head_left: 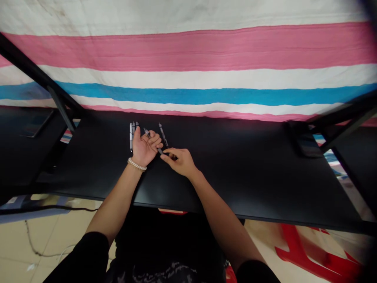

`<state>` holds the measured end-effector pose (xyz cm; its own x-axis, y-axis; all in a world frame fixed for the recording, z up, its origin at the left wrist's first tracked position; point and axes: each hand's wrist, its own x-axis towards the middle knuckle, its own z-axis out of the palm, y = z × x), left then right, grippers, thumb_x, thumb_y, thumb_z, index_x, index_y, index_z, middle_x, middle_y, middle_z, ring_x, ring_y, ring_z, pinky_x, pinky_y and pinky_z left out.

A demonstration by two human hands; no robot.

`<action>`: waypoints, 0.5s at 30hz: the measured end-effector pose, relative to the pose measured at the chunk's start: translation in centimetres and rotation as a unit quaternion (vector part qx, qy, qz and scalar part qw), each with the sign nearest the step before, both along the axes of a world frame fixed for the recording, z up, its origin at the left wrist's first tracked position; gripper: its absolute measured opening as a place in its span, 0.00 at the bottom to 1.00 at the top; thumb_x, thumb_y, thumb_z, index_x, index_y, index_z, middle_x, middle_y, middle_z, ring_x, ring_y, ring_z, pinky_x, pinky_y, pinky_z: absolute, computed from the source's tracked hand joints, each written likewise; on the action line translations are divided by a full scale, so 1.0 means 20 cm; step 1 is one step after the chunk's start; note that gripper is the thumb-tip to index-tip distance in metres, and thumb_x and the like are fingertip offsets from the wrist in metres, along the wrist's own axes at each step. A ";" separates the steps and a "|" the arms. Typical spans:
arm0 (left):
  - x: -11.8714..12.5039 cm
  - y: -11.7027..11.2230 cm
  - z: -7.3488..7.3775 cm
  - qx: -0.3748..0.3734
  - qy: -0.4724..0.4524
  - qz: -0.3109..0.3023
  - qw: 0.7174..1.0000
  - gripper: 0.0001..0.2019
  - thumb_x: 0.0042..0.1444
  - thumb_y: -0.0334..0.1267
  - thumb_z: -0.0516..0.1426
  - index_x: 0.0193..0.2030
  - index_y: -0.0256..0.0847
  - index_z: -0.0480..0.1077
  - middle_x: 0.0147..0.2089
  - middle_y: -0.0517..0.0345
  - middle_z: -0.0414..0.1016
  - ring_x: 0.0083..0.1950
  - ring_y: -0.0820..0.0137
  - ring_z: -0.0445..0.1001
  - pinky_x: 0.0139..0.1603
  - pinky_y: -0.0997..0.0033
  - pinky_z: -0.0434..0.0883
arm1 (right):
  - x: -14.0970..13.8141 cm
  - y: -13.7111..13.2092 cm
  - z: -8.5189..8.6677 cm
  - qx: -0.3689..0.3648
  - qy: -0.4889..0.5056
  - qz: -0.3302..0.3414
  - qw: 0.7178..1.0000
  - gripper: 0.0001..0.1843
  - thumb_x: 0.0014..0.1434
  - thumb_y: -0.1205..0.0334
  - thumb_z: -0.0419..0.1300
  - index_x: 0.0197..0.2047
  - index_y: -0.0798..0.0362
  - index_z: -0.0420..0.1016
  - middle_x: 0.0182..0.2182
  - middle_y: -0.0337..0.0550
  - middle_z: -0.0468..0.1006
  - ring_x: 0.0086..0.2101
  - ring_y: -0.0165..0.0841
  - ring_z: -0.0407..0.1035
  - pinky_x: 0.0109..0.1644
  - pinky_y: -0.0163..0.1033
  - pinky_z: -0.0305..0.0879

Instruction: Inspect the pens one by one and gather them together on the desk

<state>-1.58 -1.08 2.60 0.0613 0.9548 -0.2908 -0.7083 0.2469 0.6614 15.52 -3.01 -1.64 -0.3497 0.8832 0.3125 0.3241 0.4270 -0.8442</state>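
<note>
At the black bench [235,173], the right hand [180,160] pinches the near end of a pen [160,151]; the left hand [144,149], palm up, curls its fingers around it. Beyond lie 1 grey pen [163,133] and, leftward, 3 side-by-side pens [131,137].

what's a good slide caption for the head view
Left hand and right hand hold one pen over a black table, other pens lying nearby.

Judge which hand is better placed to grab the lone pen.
Probably the right hand: fingertips at the held pen, near the lone pen; the left hand is palm up, fingers curled.
</note>
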 end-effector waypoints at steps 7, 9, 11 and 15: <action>-0.21 -0.01 0.08 0.025 -0.008 0.090 0.996 0.28 0.68 0.58 0.39 0.24 0.43 0.61 0.18 0.69 0.40 0.16 0.77 0.40 0.14 0.75 0.49 | 0.03 -0.01 0.03 -0.004 0.028 -0.022 0.999 0.20 0.67 0.45 0.56 0.38 0.51 0.79 0.24 0.38 0.77 0.22 0.28 0.66 0.30 0.35 0.64; -0.27 -0.01 0.09 0.047 -0.005 0.115 0.992 0.27 0.69 0.55 0.39 0.24 0.43 0.60 0.18 0.69 0.39 0.17 0.76 0.37 0.15 0.75 0.47 | 0.03 0.00 0.02 -0.004 0.023 -0.024 0.999 0.20 0.67 0.45 0.55 0.36 0.51 0.78 0.23 0.38 0.76 0.22 0.28 0.66 0.30 0.35 0.63; -0.33 -0.02 0.09 0.067 0.000 0.128 0.990 0.25 0.69 0.52 0.38 0.26 0.43 0.62 0.18 0.68 0.38 0.18 0.75 0.36 0.15 0.75 0.47 | 0.02 0.00 0.01 0.003 0.020 -0.041 0.999 0.21 0.68 0.45 0.55 0.35 0.52 0.78 0.23 0.38 0.75 0.22 0.28 0.66 0.30 0.35 0.63; -0.43 -0.03 0.11 0.106 -0.011 0.162 0.981 0.26 0.71 0.50 0.35 0.35 0.41 0.68 0.18 0.68 0.39 0.18 0.75 0.36 0.15 0.76 0.48 | 0.01 0.00 -0.01 0.003 0.008 -0.084 0.996 0.21 0.69 0.46 0.54 0.34 0.51 0.77 0.22 0.38 0.73 0.23 0.29 0.66 0.30 0.36 0.61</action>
<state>-10.13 -1.75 4.83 -0.2505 0.9644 -0.0852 -0.7416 -0.1346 0.6572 15.79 -2.93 -1.76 -0.1923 0.9271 0.3218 0.3770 0.3726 -0.8480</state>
